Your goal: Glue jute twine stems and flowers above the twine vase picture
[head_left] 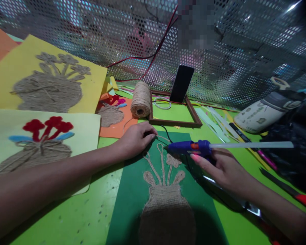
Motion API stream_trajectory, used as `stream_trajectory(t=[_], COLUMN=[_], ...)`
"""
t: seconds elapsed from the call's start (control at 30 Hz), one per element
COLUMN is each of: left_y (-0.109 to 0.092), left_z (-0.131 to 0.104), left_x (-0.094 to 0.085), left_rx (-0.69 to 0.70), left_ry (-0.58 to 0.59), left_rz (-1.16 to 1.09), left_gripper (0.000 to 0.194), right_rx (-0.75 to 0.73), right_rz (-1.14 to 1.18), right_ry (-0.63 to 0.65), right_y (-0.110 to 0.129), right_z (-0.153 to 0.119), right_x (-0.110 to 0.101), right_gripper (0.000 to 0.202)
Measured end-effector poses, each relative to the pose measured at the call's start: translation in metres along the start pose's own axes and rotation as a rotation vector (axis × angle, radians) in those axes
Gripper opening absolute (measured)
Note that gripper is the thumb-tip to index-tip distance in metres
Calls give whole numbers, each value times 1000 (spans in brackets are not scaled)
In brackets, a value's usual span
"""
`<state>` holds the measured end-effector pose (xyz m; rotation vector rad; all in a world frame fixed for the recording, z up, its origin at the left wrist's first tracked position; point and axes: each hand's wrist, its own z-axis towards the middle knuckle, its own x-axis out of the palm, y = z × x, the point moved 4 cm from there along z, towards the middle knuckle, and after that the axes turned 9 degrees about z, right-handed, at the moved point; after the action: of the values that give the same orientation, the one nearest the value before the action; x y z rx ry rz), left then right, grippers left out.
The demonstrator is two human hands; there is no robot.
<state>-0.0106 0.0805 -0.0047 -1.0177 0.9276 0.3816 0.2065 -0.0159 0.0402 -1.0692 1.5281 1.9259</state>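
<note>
My left hand (139, 139) pinches a thin piece of twine (163, 137) above the top of a dark green sheet (127, 194). In my right hand (219, 166) is a blue glue gun (188, 147), a long clear glue stick out of its back. Its nozzle points left, close to the twine stems. Twine on the sheet forms a vase (167, 214) with stems, two leaves and one flower (173, 160) at the right stem. The middle stem ends in a loop. My right fingers are partly hidden behind the gun.
A twine spool (140, 100), a brown frame (175, 123) and a leaning phone (181, 83) stand behind. Twine-vase pictures on yellow (91, 78) and pale sheets (86, 136) lie left. At right are a bottle (260, 112), paper strips and a red-handled cutting tool (304, 200).
</note>
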Motion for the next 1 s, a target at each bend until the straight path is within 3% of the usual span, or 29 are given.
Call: stream_trajectory(t=[0.43,0.77,1.0], left_y=[2,4,2], left_z=[0,0,1], left_x=[1,3,2], left_rx=[21,21,19], left_ry=[-3,-6,-2], left_rz=[-5,-19,-9], left_gripper=[16,16,15], right_rx=[-43,-51,-92], right_rz=[36,-15,-96], right_ry=[37,-78,-68], right_y=[4,-10,-8], right_z=[-5,2,1], right_x=[-2,-2,-11], right_gripper=[29,38,42])
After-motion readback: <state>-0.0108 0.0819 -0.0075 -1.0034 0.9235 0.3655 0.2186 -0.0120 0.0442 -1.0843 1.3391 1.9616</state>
